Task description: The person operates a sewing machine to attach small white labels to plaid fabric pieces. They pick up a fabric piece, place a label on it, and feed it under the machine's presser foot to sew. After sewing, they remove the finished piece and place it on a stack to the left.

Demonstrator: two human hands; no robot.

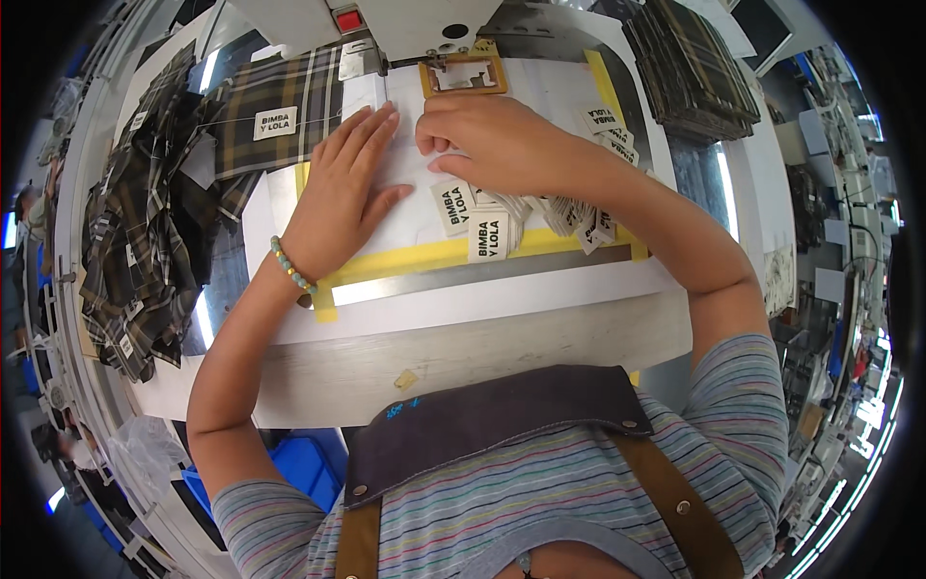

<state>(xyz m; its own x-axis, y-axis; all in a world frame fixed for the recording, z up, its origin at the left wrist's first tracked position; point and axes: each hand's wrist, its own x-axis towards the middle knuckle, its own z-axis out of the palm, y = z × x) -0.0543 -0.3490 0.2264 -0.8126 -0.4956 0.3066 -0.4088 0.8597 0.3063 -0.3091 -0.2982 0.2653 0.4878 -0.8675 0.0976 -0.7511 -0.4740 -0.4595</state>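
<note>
Bright strip lights (873, 471) glow at the far lower right; a pale wood-grain worktable (502, 350) spans the middle.

Bright, fairly even light overall, w/ long white tube lights (865, 487) blown out at lower R rim & glare streaks on the shiny silver metal tabletop (696, 183). Ctr pretty sharp; edges soft, strong fisheye bend, corners black.

R fingers (434, 125) partly hidden; white mach. (410, 29) cut off @ top.
</note>
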